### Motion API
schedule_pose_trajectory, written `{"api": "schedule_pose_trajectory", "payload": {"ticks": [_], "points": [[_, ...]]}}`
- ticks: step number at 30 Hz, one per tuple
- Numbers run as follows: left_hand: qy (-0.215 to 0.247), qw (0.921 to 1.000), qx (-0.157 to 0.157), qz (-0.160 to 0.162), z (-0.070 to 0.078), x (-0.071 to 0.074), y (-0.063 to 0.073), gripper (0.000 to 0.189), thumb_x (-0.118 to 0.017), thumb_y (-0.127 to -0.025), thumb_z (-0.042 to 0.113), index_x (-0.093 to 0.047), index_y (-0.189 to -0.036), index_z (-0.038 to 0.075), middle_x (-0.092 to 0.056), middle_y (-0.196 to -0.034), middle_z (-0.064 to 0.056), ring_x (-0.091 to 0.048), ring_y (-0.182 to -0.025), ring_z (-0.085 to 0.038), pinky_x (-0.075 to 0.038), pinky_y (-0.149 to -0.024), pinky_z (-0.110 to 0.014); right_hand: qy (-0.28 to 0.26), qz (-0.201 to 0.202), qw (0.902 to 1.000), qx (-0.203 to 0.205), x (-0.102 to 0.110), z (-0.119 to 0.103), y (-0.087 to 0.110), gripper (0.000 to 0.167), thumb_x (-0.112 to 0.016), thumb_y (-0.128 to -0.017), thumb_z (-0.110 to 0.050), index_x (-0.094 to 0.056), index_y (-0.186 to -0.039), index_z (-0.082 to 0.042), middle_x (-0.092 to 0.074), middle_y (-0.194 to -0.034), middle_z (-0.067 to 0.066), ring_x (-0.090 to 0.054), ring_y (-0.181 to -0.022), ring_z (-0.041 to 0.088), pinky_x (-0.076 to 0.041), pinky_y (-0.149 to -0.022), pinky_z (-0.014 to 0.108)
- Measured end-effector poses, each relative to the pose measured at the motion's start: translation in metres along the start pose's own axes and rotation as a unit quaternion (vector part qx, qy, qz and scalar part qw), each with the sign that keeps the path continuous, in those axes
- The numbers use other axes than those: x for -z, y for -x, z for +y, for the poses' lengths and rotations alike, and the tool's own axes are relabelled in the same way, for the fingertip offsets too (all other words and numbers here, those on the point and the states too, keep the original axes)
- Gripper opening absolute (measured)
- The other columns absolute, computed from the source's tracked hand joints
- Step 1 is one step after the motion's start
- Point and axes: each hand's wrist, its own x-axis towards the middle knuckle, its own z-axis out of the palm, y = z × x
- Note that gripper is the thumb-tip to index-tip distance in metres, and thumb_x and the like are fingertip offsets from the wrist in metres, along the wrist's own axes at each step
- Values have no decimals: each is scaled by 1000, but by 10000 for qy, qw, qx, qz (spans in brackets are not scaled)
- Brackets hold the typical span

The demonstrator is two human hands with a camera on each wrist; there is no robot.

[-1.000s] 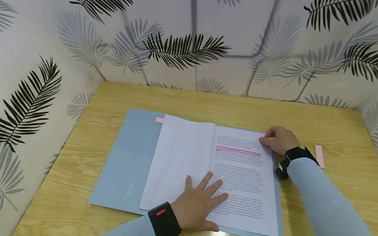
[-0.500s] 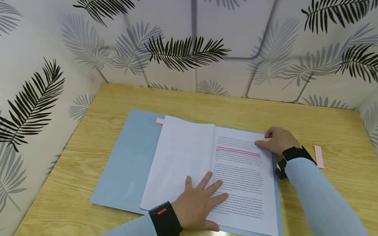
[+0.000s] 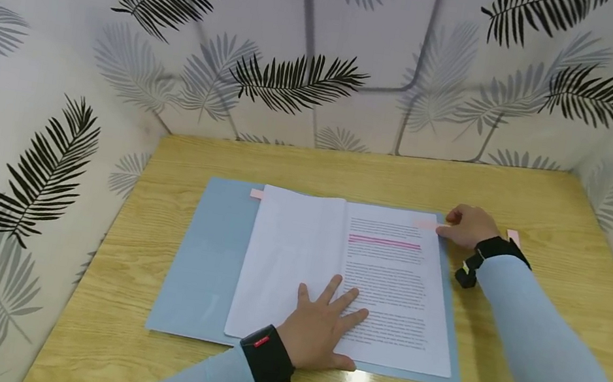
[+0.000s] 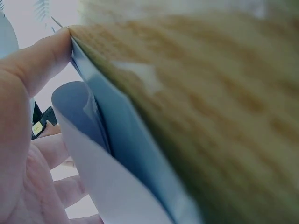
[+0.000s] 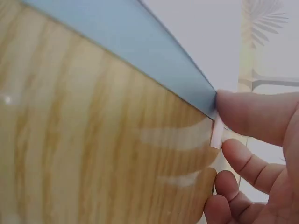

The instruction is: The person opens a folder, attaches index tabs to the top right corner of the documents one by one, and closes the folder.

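An open document of white pages [image 3: 292,248] lies on a light blue folder [image 3: 207,255]. Two pink highlighted lines [image 3: 384,243] cross the printed right page [image 3: 389,276]. My left hand [image 3: 318,331] rests with spread fingers low across the middle of the pages. At the upper right edge of the printed page, my right hand [image 3: 469,226] has its thumb and curled fingers at a pink sticky tab [image 3: 426,224]. The tab lies partly on the page, and its outer end [image 5: 217,133] sticks out past the folder's edge beside the thumb [image 5: 252,112].
Another pink sticky tab [image 3: 256,194] sticks out from the left page's top left. A loose pink strip [image 3: 513,237] on the wooden table [image 3: 564,216] is partly covered by the right wristband [image 3: 503,247]. A leaf-patterned curtain [image 3: 295,110] hangs around the table.
The right hand first slid a little left over the page, then back right to its edge, uncovering the pink sticky tab on the page. The left hand stayed in place.
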Motion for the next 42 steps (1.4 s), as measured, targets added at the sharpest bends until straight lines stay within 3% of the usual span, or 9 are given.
{"api": "schedule_pose_trajectory", "payload": {"ticks": [4,9,13,20,27,29,36,42], "points": [[-20,10000,14,33,1,-3,-1,92,-55,-73,79,-40,-148,28,-29,-155,-7,-16,-143,-39,-33,-85,-75,-31,-6,10000,95,1,-6,0,51,-65,-88,-36,-55,-120,4,-56,-117,26,-50,-98,38,-43,-84,50],[-13,10000,14,-57,1,-3,-2,92,-55,-74,79,-39,-148,27,-27,-156,-8,-15,-143,-40,-33,-85,-75,188,147,9997,24,-8,-17,-10,71,-62,-86,-55,-52,-126,3,-55,-118,26,-49,-96,38,-45,-79,50],[-30,9999,36,-99,0,-2,-1,92,-55,-74,79,-38,-149,28,-26,-157,-7,-13,-144,-40,-33,-85,-75,312,276,9991,0,-15,-22,-21,74,-64,-82,-60,-54,-124,0,-55,-115,24,-49,-95,37,-46,-77,49],[-47,10000,24,-48,0,-1,1,93,-55,-73,79,-39,-148,28,-28,-156,-7,-15,-143,-40,-34,-84,-75,213,227,9994,-165,-18,-25,-28,62,-72,-81,-48,-57,-118,-2,-59,-111,22,-52,-89,36,-45,-72,45],[-58,10000,32,-66,1,0,1,92,-54,-74,79,-38,-149,28,-27,-156,-6,-14,-144,-39,-34,-85,-75,-162,124,9996,-203,-15,-32,-21,38,-62,-93,-24,-55,-122,-1,-56,-115,23,-51,-94,36,-44,-78,46],[-62,9999,29,-87,1,0,0,92,-53,-74,80,-38,-149,28,-26,-157,-7,-13,-144,-39,-34,-85,-75,-164,172,9996,-168,-15,-31,-21,37,-60,-93,-24,-55,-122,0,-56,-116,23,-51,-94,36,-44,-79,46],[-127,9999,11,-78,2,0,0,92,-54,-74,80,-39,-148,28,-27,-156,-7,-15,-143,-39,-35,-84,-74,399,226,9989,-131,-21,-26,-26,64,-67,-83,-54,-55,-119,-3,-59,-109,22,-52,-87,35,-44,-68,43],[-77,9999,22,-79,3,-1,0,93,-54,-73,80,-40,-148,28,-28,-156,-7,-15,-143,-39,-35,-84,-75,318,-60,9995,-20,-18,-26,-27,69,-75,-77,-52,-53,-121,-3,-55,-110,21,-50,-90,35,-43,-69,43]]}}
